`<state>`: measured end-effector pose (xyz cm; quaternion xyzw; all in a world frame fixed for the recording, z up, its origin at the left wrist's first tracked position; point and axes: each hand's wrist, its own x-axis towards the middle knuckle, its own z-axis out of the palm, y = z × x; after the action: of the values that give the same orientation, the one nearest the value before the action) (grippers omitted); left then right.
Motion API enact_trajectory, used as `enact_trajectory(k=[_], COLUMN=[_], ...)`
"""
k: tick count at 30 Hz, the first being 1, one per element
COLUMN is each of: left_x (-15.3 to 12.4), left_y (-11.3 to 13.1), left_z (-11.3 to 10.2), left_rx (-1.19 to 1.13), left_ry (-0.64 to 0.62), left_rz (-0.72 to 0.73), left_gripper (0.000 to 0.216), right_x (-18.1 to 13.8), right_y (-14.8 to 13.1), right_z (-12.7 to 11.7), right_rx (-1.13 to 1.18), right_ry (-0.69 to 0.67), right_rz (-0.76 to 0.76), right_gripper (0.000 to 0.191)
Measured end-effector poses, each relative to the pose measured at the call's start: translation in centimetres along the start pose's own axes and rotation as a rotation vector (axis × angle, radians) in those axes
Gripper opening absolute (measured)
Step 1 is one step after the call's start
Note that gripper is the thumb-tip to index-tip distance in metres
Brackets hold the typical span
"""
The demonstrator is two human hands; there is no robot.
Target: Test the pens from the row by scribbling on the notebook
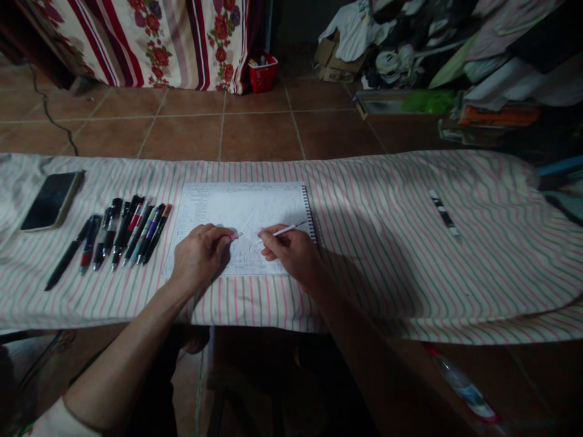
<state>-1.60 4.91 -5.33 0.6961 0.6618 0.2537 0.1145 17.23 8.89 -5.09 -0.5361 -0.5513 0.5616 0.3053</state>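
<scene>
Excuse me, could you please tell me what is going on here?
A person has both hands over a spiral notebook on a striped cloth. The right hand holds a slim white stick, pen-like with a dark tip, while the left hand pinches a small pinkish piece, too small to identify. A row of pens lies left of the notebook, with a smartphone farther left.

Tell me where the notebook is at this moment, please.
In the head view, the notebook lies slightly left of centre on the striped cloth, partly under the left hand and right hand, just right of the pens.
</scene>
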Motion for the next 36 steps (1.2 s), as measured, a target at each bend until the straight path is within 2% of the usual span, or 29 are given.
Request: enact_trajectory(k=[10,15,25,36], left_x=[0.0,0.1,-0.1,0.1], left_y=[0.9,0.9,0.4,0.4], left_z=[0.5,0.6,1.3,1.8], left_rx=[0.044,0.150,0.168,0.151], left_ry=[0.033,0.040,0.118,0.150], left_rz=[-0.059,0.037,0.146,0.147], left_gripper=[0.023,0.026,0.025,0.022], right_x=[0.4,0.7,0.8,1.1], right_y=[0.5,0.5,0.1,0.2], right_z=[0.6,1.2,1.4,1.6], right_rx=[0.091,0.209,0.182,0.221], right_ry=[0.005,-0.004,0.002,0.039], right_rz=[-0.044,-0.059,-0.027,-0.032], right_gripper=[0.023,0.022,0.014,0.006])
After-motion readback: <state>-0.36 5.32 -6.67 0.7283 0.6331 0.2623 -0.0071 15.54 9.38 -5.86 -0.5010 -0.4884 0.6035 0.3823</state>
